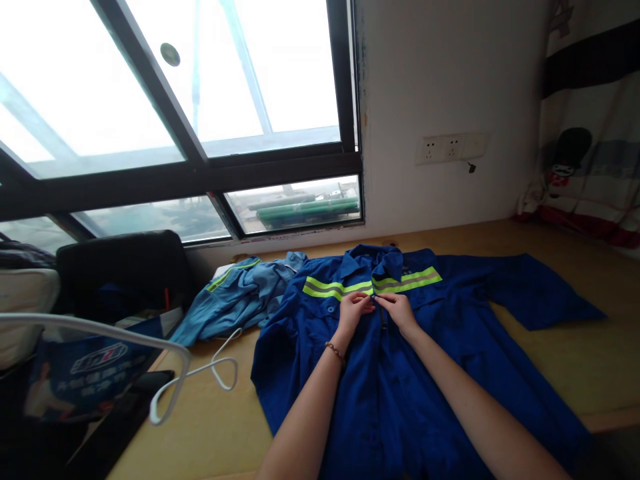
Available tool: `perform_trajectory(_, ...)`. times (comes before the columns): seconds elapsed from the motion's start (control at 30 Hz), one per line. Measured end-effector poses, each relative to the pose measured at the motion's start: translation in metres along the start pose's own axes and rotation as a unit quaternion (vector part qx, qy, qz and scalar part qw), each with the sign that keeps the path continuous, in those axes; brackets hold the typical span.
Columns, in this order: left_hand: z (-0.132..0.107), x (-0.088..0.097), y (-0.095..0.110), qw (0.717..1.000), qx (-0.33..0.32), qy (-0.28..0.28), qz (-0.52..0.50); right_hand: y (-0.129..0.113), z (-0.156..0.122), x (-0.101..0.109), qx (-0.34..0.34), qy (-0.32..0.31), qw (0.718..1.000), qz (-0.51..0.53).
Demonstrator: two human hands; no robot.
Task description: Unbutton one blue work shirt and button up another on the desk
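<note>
A dark blue work jacket [430, 360] with a yellow-green and grey reflective band [420, 280] across the chest lies front up, its collar toward the wall. My left hand [354, 310], below a beaded bracelet [335, 353], pinches the jacket's front edge just under the band. Close beside it, my right hand [397, 311] pinches the other front edge. The fingertips of both hands nearly meet at the front opening. Whether a button sits between them is too small to tell. One sleeve [545, 293] stretches out to the right.
A lighter blue garment [240, 293] lies crumpled at the jacket's left. White hangers [180, 360] stick out over the yellow-brown table [215, 420]. A black bag [125, 273] and a printed blue bag [95, 367] stand at left. Window, wall sockets [450, 148] and a curtain [590, 133] are behind.
</note>
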State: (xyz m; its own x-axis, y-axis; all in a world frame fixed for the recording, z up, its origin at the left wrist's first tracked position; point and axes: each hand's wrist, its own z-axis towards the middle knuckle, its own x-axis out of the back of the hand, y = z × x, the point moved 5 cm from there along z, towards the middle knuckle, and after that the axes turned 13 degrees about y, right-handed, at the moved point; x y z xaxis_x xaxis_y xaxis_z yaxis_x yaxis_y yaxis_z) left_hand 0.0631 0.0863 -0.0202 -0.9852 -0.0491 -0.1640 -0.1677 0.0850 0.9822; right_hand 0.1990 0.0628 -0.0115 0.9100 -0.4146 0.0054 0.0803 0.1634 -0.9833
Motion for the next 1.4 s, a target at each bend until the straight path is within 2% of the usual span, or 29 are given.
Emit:
perform_trajectory(0.1,-0.003,-0.001,-0.001,0.997,0.041,-0.026,-0.053,0.006,0.0,-0.002,-0.087,-0.022,0.993,0.073)
perform_trajectory(0.2,-0.005,-0.001,0.0,0.996,0.038,-0.038,-0.075,0.006,-0.001,-0.003,-0.113,-0.05,0.987,0.101)
perform_trajectory(0.3,-0.005,0.0,0.001,0.996,0.024,-0.027,-0.083,0.004,-0.001,-0.004,-0.099,-0.061,0.989,0.09)
perform_trajectory(0.5,-0.005,0.0,0.006,0.997,0.004,-0.008,-0.083,0.003,-0.001,0.0,-0.046,0.002,0.998,0.046)
perform_trajectory(0.63,-0.005,0.0,0.007,0.997,0.001,0.002,-0.081,0.0,-0.001,-0.001,-0.013,-0.002,0.999,0.029)
perform_trajectory(0.77,-0.005,0.001,0.006,0.998,-0.01,0.023,-0.058,0.003,-0.003,-0.004,-0.043,-0.023,0.999,-0.001)
perform_trajectory(0.93,-0.008,-0.003,0.008,0.997,-0.08,0.012,0.003,0.004,-0.007,-0.007,-0.059,-0.04,0.997,-0.013)
perform_trajectory(1.07,-0.011,-0.006,0.009,0.987,-0.14,0.017,0.075,-0.001,-0.009,-0.002,0.013,0.01,0.997,-0.073)
perform_trajectory(1.17,-0.01,-0.006,0.007,0.986,-0.14,0.019,0.09,-0.004,-0.01,-0.002,0.05,0.019,0.993,-0.109)
perform_trajectory(1.4,-0.003,-0.002,0.0,0.989,-0.119,0.024,0.087,-0.003,-0.01,-0.005,0.06,-0.002,0.992,-0.115)
